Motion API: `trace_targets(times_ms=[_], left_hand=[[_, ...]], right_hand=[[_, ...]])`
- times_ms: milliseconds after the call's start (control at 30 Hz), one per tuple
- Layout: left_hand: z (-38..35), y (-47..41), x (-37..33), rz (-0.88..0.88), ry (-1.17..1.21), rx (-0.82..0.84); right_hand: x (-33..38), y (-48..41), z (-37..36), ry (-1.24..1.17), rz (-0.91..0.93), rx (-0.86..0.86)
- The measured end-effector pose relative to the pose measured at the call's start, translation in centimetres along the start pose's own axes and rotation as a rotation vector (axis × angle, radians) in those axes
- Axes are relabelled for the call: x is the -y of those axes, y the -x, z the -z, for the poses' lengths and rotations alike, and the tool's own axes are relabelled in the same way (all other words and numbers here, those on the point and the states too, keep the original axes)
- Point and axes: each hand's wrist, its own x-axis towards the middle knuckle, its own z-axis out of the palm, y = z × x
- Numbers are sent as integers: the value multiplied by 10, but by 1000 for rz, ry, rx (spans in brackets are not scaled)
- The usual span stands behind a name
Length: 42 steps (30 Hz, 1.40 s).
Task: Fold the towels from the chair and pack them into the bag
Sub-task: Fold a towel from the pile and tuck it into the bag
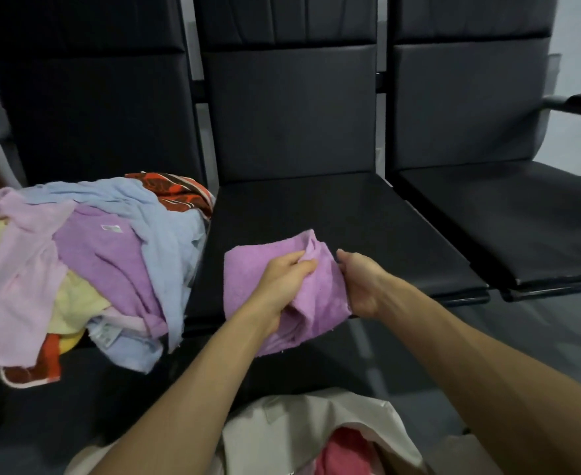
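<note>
Black chair seat (350, 217), purple towel (248, 272), grey floor (549, 341)

left hand (287, 282): fingers curled, pinching a fold of the purple towel (244, 279) | right hand (361, 286): gripping its right edge, thumb on top | both forearms bare, reaching forward, hands pretty close together

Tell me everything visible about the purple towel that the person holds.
The purple terry-cloth towel looks soft, fuzzy and plain. It is folded into a rough rectangle, wrinkled in the middle. It seems to lie on the front of the black padded middle chair seat, with its near edge hanging past the seat's front. The left hand grips its centre folds; the right hand holds its right edge.
</note>
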Motion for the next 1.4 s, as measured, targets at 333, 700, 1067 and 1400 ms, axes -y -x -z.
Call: trace_targets(times_ms=[333, 700, 1067, 1400], left_hand=[[36, 17, -1, 61, 50, -41], [93, 29, 16, -78, -488, -36], [78, 62, 51, -158, -456, 234], [26, 93, 143, -2, -460, 291]], right_hand=[[-3, 13, -8, 420, 172, -36], [-13, 56, -25, 1123, 778, 221], [-13, 77, 20, 1465, 619, 220], [-105, 62, 57, 1590, 307, 134]])
